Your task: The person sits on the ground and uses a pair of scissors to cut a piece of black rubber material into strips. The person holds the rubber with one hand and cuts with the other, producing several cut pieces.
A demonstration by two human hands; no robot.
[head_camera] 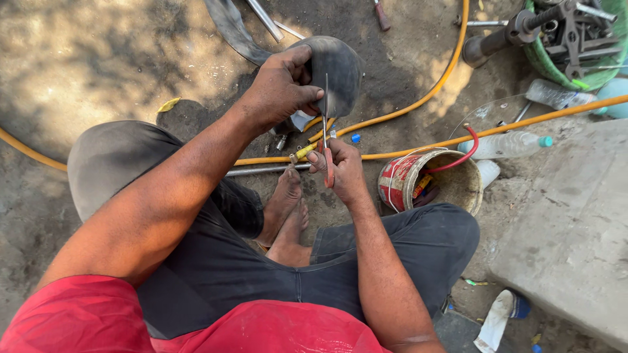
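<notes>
While I sit cross-legged on the dirt, my left hand (280, 88) is clenched over a black rubber inner tube (337, 72), fingers curled across its top and thumb pressed near its edge, pinning the folded rubber just above my bare feet (288, 216). That forearm stretches out long from the lower left, wrist bent down. Against the rubber stands a thin metal blade (325, 104), upright, its tip at my left fingertips. My right hand (340, 167) grips the tool's red handle (329, 171) from below, fingers closed tight around it, thumb up along the shaft; that arm comes up from the bottom right, elbow tucked by my knee. Behind my hands runs a yellow hose (405, 108). Further right sits a red bucket (399, 186), tipped toward me, beside a clear plastic bottle (510, 144) and a concrete slab (575, 229).
</notes>
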